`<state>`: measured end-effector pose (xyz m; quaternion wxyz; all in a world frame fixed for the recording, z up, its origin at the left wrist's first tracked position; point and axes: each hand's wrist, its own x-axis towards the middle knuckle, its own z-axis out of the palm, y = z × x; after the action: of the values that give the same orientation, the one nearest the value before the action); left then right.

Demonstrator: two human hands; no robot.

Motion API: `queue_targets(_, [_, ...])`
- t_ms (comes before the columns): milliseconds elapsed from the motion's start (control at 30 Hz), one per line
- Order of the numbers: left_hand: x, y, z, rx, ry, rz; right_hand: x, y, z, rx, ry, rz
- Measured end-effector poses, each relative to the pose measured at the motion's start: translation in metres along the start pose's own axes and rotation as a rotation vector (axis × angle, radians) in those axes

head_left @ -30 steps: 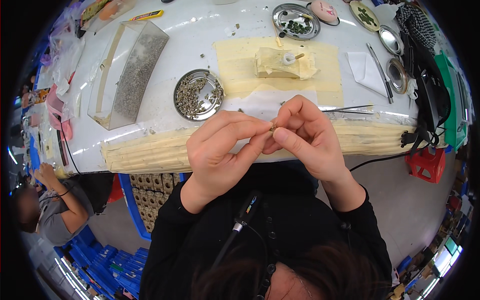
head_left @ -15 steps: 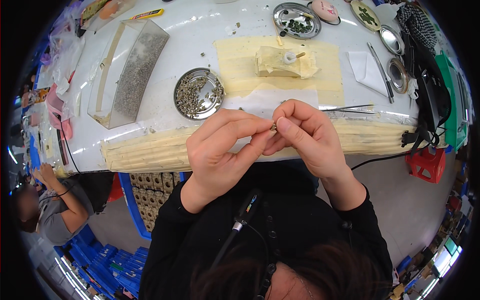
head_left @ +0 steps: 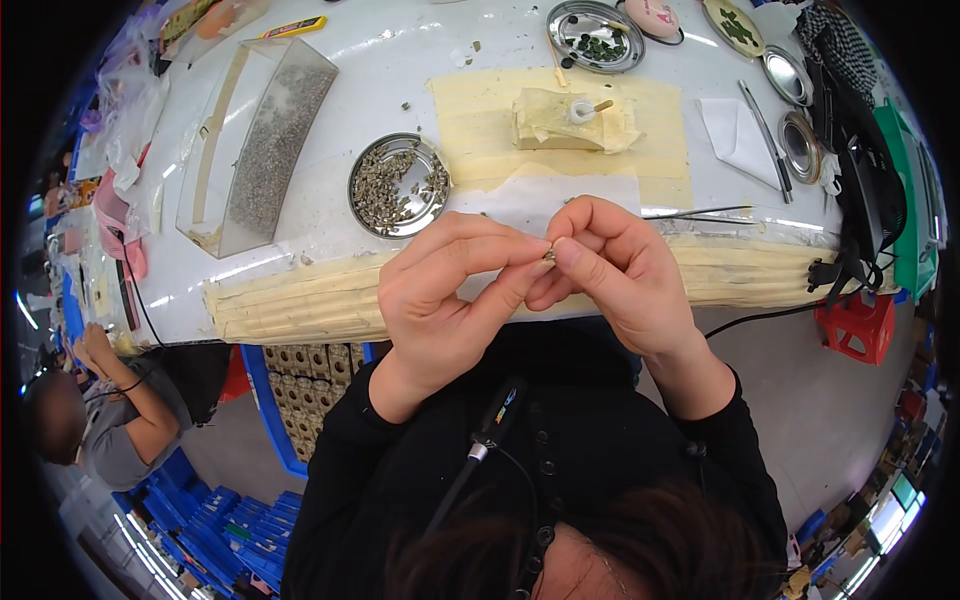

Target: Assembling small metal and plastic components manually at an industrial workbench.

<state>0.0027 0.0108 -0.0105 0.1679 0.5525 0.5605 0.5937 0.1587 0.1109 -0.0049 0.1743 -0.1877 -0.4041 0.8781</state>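
Metal bit (head_left: 549, 256), tiny, is pinched btwn thumb & fingers of both L hand (head_left: 440, 295) & R hand (head_left: 632, 285), tips meeting by taped table edge (head_left: 295, 303), w/ steel dish (head_left: 412, 182) of grey-brown chips (head_left: 376, 203) just past L hand, clear bin (head_left: 222, 185) of granules (head_left: 272, 155) further L, tape-wrapped block (head_left: 540, 132) w/ white cup (head_left: 580, 112) beyond.

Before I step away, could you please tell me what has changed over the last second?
Only a little: the right hand's thumb tip has shifted slightly up the picture, beside the small piece at both hands' fingertips. Nothing was visibly picked up or let go. The left hand keeps its pinch, and the round metal dish stayed put.
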Motion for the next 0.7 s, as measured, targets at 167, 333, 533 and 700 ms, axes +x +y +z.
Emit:
queue_targets(167, [-0.0033, -0.0011, 0.0036, -0.055, 0.040, -0.030, -0.0001, 0.0009, 0.0023, -0.043, 0.022, -0.011])
queue_targets(333, [-0.0029, -0.0002, 0.0036, -0.018, 0.040, -0.019, -0.0002, 0.0018, 0.0019, -0.060, 0.023, -0.026])
queue_targets(533, [-0.0007, 0.0033, 0.0017, 0.100, 0.035, 0.039, -0.0016, 0.0025, 0.0023, -0.030, 0.000, -0.057])
queue_targets(700, [0.0006, 0.0067, 0.0022, 0.221, 0.046, 0.108, -0.0020, 0.0059, 0.0015, -0.049, 0.008, -0.100])
